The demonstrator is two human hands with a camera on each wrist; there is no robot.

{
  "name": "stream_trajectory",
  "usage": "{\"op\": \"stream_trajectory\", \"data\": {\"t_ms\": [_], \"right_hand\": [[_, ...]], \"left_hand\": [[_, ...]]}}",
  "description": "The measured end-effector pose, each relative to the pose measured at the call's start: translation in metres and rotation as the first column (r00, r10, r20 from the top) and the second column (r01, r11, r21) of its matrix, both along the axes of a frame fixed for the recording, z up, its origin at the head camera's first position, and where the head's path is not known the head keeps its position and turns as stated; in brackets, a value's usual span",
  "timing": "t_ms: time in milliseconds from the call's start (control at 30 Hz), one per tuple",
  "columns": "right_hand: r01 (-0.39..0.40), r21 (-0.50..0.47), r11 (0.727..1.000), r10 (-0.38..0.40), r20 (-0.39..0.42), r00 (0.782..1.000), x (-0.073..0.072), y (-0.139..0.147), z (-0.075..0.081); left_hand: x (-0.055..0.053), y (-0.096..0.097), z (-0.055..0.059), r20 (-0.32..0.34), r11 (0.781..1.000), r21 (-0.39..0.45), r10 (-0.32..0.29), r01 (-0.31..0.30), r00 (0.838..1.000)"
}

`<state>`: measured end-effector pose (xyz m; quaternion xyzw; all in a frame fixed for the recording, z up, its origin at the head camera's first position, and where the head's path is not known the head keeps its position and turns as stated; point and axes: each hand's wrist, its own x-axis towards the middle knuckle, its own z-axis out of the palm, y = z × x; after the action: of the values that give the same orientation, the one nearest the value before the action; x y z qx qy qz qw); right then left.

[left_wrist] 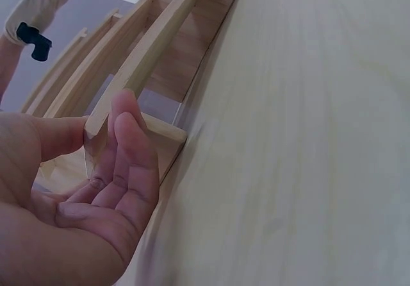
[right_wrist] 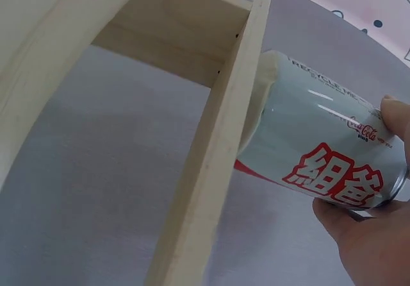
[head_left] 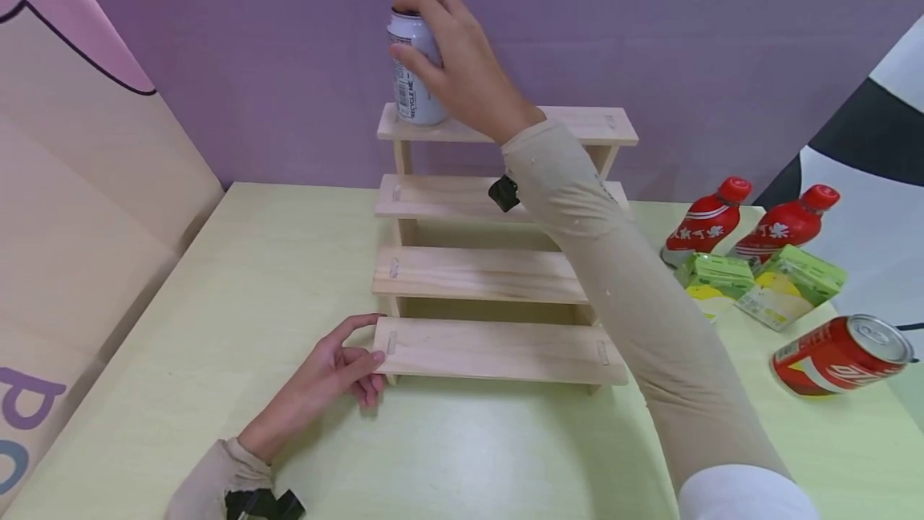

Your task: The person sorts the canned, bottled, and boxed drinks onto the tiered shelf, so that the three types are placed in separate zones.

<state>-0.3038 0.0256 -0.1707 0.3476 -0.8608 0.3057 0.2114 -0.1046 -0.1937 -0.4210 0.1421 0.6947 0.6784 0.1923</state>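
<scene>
A white soda can (head_left: 417, 101) with red lettering stands upright at the left end of the top step of a four-tier wooden step rack (head_left: 498, 347). My right hand (head_left: 465, 58) grips the can near its top, thumb on one side and fingers over the far side. In the right wrist view the can's base (right_wrist: 259, 100) meets the edge of the top board. Down at the lowest step, my left hand (head_left: 328, 375) pinches the board's left end. The left wrist view shows the thumb on top of that board and fingers (left_wrist: 138, 145) curled below it.
To the right of the rack are two red-capped bottles (head_left: 711, 219), two green-and-yellow juice cartons (head_left: 794, 283) and a red soda can (head_left: 840, 355). A purple wall (head_left: 289, 62) rises behind the rack, and a printed panel (head_left: 72, 207) borders the table on the left.
</scene>
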Motion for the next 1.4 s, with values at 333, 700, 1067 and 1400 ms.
{"op": "stream_trajectory", "data": {"t_ms": [333,700,1067,1400], "right_hand": [[0.062,-0.019,0.998,-0.064,-0.113,0.992,0.014,0.013,-0.006],[0.050,-0.055,0.997,-0.060,-0.197,0.979,0.060,0.056,-0.038],[0.046,-0.106,0.993,-0.073,-0.268,0.961,0.095,0.105,-0.065],[0.087,-0.077,0.993,-0.103,-0.240,0.965,0.128,0.135,-0.085]], "left_hand": [[-0.001,-0.003,0.000,-0.017,1.000,0.013,-0.001,0.001,1.000],[0.000,-0.008,0.000,0.009,1.000,-0.007,0.023,-0.023,1.000],[-0.003,-0.010,0.000,-0.001,1.000,-0.019,0.020,-0.020,1.000],[0.000,-0.011,-0.002,0.012,1.000,-0.013,0.028,-0.028,1.000]]}}
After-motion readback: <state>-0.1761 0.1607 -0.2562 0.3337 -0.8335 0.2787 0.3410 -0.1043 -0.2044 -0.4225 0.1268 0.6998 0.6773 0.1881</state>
